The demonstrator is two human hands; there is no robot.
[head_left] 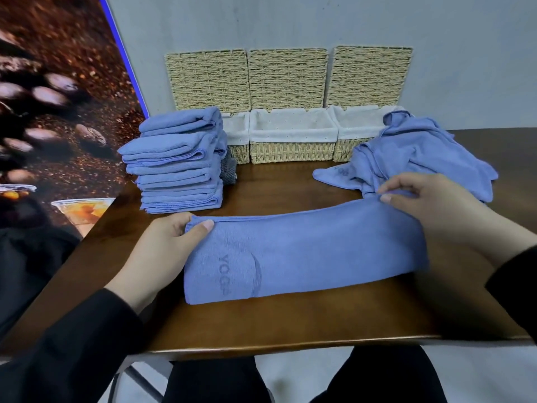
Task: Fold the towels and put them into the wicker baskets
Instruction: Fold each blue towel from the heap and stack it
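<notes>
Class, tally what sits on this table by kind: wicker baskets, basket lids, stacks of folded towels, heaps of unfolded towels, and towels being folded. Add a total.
Wicker baskets: 3
Basket lids: 3
Stack of folded towels: 1
Heap of unfolded towels: 1
Towel being folded: 1
Total: 9

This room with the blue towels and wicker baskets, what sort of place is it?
Possibly a café back room or staged work corner: a coffee-bean wall poster, a dark wooden table against a plain grey wall, and lined wicker baskets for sorting.
</notes>
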